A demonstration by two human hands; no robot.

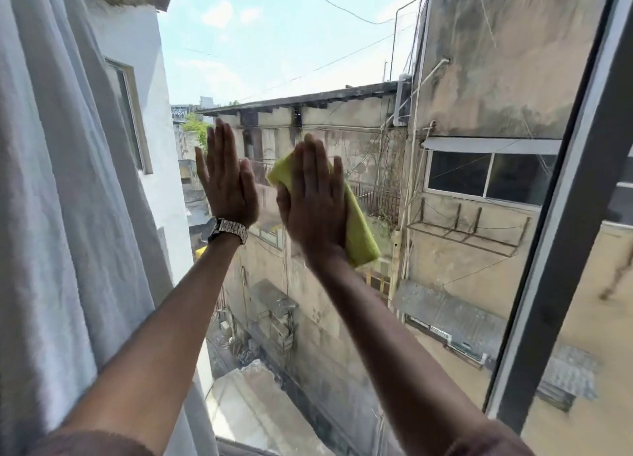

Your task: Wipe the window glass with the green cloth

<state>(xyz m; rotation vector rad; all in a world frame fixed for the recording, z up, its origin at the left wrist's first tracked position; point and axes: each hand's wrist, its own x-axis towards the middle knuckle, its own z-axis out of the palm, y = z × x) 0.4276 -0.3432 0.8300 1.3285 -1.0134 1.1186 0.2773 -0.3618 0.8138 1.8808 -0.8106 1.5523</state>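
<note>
The window glass (342,62) fills the middle of the head view, with old buildings and sky behind it. My right hand (315,199) lies flat on the pane and presses the folded green cloth (359,229) against it; the cloth sticks out above my fingers and below my palm to the right. My left hand (226,178) rests flat on the glass just to the left, fingers together and pointing up, holding nothing. A metal watch (227,229) is on my left wrist.
A white curtain (51,216) hangs along the left side, close to my left arm. A dark window frame post (561,216) runs diagonally on the right, with another pane beyond it. The bottom frame edge (239,445) shows below my arms.
</note>
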